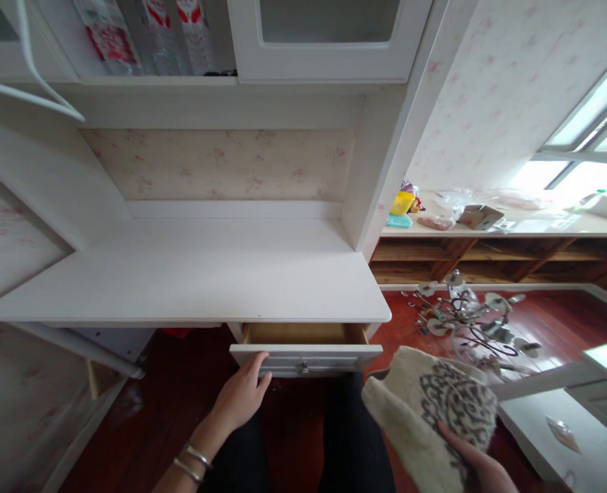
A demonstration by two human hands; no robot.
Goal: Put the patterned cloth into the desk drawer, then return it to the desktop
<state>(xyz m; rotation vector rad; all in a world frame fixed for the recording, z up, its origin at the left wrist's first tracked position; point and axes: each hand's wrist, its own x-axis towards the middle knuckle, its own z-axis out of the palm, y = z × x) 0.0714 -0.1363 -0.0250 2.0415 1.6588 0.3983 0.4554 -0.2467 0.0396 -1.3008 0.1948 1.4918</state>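
the left hand (242,396) lies flat against the front of a white drawer (306,356), fingers spread loosely over its top edge, gripping nothing tightly; two thin bangles (193,462) circle the wrist. the drawer is pulled partway out from under the white tabletop (195,281), showing a pale wooden inside and a small metal handle at its middle. the right hand (475,462), low at the right, is closed on a cream fabric piece (431,411), thumb and fingers pinching its lower edge. the fabric looks thick and soft, off-white, with a dense dark grey ornamental print on its upper right part and a rounded outline. it hangs just right of the drawer, above the red wooden floor (565,329), where a metal chandelier (468,318) lies.
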